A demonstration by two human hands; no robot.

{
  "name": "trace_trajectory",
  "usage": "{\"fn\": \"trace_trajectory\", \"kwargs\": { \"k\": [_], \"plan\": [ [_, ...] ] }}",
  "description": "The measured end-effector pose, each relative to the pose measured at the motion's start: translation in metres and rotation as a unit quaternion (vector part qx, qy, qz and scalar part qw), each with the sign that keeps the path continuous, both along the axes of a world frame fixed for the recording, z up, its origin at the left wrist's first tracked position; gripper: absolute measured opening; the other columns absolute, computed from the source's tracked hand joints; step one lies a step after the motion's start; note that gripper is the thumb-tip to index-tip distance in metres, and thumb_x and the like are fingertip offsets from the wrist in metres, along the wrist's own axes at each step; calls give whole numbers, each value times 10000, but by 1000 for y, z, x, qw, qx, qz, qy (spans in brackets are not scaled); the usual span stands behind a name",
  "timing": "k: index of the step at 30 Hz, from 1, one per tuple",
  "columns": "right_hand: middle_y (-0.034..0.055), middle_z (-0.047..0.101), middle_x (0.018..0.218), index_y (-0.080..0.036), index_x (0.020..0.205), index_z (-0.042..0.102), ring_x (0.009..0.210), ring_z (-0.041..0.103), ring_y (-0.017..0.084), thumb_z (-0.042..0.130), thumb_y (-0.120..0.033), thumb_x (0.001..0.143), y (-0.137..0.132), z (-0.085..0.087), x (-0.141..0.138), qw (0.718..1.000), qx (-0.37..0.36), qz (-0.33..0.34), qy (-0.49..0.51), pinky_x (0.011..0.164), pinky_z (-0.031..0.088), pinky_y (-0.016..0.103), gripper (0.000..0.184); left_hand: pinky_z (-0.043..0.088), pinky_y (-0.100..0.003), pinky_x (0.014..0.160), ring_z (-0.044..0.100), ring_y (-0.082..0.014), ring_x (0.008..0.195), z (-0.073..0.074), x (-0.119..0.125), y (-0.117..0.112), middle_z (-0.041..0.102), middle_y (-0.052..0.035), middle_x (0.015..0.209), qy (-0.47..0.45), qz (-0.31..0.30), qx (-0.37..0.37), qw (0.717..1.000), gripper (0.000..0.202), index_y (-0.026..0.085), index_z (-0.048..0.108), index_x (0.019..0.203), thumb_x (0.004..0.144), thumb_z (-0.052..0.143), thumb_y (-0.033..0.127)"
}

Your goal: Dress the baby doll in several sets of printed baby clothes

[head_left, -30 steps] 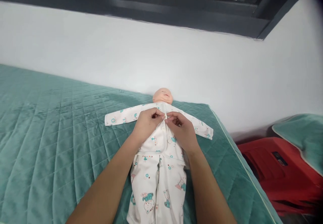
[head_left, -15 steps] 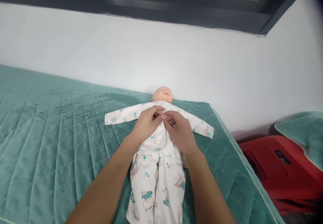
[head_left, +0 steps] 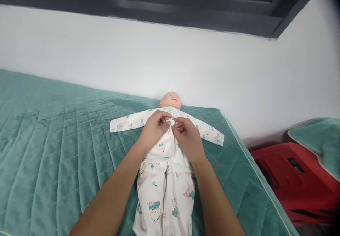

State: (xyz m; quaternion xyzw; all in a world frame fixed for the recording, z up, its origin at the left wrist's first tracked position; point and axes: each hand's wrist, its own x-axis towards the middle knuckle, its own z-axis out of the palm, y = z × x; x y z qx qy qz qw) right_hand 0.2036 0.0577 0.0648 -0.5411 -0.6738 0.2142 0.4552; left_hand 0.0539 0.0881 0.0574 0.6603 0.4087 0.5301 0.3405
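Note:
A baby doll [head_left: 171, 100] lies on its back on the green quilted bed [head_left: 53, 129], dressed in a white printed romper [head_left: 166, 190] with both sleeves spread out. My left hand [head_left: 154, 131] and my right hand [head_left: 187, 138] meet on the doll's chest. Both pinch the romper's front placket around a small white button [head_left: 172, 122] just below the collar. The fingers of both hands are closed on the cloth.
A white wall rises right behind the doll's head, with a dark window frame [head_left: 170, 5] above. The bed's right edge runs diagonally beside the doll. A red plastic object [head_left: 294, 179] sits on the floor to the right, partly under another green cover [head_left: 318, 144].
My two hands have drawn closer together at the top button. The left fingers have curled tighter on the placket. The doll has not moved.

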Motion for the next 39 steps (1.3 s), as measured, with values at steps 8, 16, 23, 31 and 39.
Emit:
{"fn": "trace_trajectory", "kwargs": {
  "k": [8, 16, 23, 31, 39],
  "plan": [
    [10, 573, 950, -235, 1116, 542, 701, 509, 129, 599, -303, 836, -3, 0, 0, 999, 0, 12, 35, 710, 461, 283, 294, 449, -253, 722, 557, -138, 765, 6, -1, -7, 622, -15, 877, -15, -2, -21, 1000, 105, 198, 641, 913, 843, 565, 212],
    [25, 567, 805, -234, 764, 438, 740, 529, 199, 597, -416, 849, -26, 15, -12, 972, -9, -58, -226, 614, 329, 306, 256, 440, -261, 714, 574, -151, 766, 21, -20, -15, 654, -12, 829, 35, -99, -67, 992, 142, 188, 658, 859, 863, 571, 301],
    [50, 567, 755, -234, 741, 411, 676, 489, 204, 500, -349, 884, -35, 15, -18, 946, -31, -87, -311, 566, 213, 306, 204, 389, -253, 635, 509, -138, 697, 30, -34, -23, 615, 2, 766, 130, -157, -85, 975, 180, 194, 657, 799, 872, 571, 335],
    [-38, 503, 656, -208, 704, 480, 624, 437, 121, 530, -284, 864, -24, 16, 4, 992, -88, 17, -87, 601, 303, 267, 185, 405, -247, 693, 499, -129, 745, 28, -34, -22, 628, 4, 870, 142, -188, -93, 967, 85, 192, 656, 857, 809, 643, 261],
    [-32, 493, 683, -189, 776, 580, 631, 400, 99, 614, -440, 873, -21, 10, 14, 972, -147, 97, 155, 576, 319, 239, 271, 361, -240, 619, 462, -107, 653, 35, -29, -29, 578, 33, 740, 170, -167, -78, 968, 75, 188, 626, 792, 824, 613, 254]
  ]
}}
